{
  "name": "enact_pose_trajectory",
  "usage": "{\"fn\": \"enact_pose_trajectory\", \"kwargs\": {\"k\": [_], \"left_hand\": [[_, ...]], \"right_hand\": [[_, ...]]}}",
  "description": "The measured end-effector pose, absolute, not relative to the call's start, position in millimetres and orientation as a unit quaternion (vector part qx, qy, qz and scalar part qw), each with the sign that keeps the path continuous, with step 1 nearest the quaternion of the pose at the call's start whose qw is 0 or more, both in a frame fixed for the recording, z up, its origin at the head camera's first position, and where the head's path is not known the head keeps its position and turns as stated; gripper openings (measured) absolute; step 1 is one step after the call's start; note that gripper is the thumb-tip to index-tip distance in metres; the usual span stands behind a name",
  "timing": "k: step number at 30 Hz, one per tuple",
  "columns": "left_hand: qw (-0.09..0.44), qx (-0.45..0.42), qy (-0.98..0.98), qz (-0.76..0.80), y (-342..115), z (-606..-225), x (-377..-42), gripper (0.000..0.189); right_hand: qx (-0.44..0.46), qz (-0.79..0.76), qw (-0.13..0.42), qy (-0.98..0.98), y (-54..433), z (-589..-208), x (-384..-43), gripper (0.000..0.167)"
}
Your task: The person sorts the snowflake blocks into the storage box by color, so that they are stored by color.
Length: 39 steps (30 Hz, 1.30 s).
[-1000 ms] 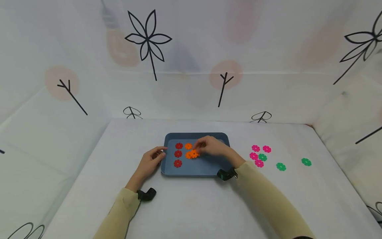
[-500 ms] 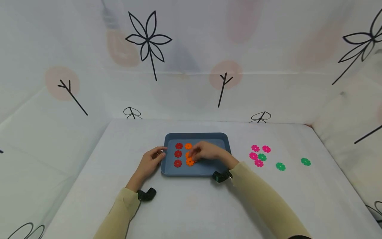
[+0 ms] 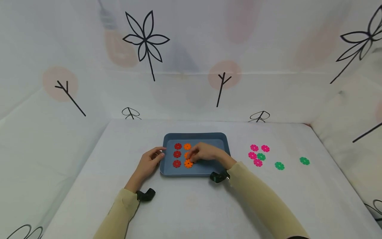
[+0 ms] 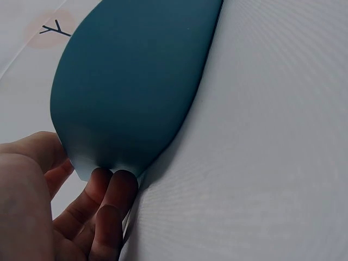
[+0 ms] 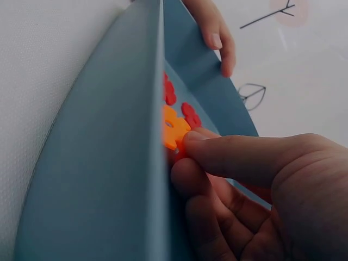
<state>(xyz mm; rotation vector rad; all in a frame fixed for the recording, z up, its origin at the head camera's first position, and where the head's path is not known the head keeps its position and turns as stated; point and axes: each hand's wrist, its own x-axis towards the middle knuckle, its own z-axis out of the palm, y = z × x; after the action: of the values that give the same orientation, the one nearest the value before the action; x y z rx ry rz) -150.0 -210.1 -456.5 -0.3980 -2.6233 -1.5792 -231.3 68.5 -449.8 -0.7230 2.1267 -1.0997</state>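
A blue-grey tray (image 3: 206, 171) lies on the table. My left hand (image 3: 150, 161) holds its left edge, fingertips (image 4: 124, 182) against the outer wall and a finger over the rim. Over the tray, my right hand (image 3: 206, 152) pinches an orange flower-shaped piece (image 5: 176, 128) between thumb and fingers, low at the bottom of the second column. Above it in that column are an orange flower piece (image 3: 187, 146) and another partly hidden by my fingers. Red flower pieces (image 3: 177, 154) form a column at the tray's left.
Right of the tray lie several pink flower pieces (image 3: 265, 148) in a loose group with a green flower piece (image 3: 261, 156) among them. Farther right are two more green ones, the outermost green flower piece (image 3: 304, 161) near the table's right side. White patterned cloth walls (image 3: 185, 96) enclose the table.
My right hand has moved left and toward me, bringing the orange piece from beside the second orange one to below it. My left hand stays at the tray's edge.
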Motion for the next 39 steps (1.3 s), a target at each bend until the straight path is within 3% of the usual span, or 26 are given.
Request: {"fn": "enact_pose_trajectory", "kwargs": {"k": [26,39], "left_hand": [[0.025,-0.125,-0.845,-0.519,-209,-454,-150,0.029],[0.025,-0.120,-0.848,-0.516,-210,-455,-149,0.029]], "right_hand": [[-0.274,-0.452,0.363,0.768,80,-441,-243,0.020],[-0.240,-0.453,0.283,0.810,146,-412,-260,0.029]]}}
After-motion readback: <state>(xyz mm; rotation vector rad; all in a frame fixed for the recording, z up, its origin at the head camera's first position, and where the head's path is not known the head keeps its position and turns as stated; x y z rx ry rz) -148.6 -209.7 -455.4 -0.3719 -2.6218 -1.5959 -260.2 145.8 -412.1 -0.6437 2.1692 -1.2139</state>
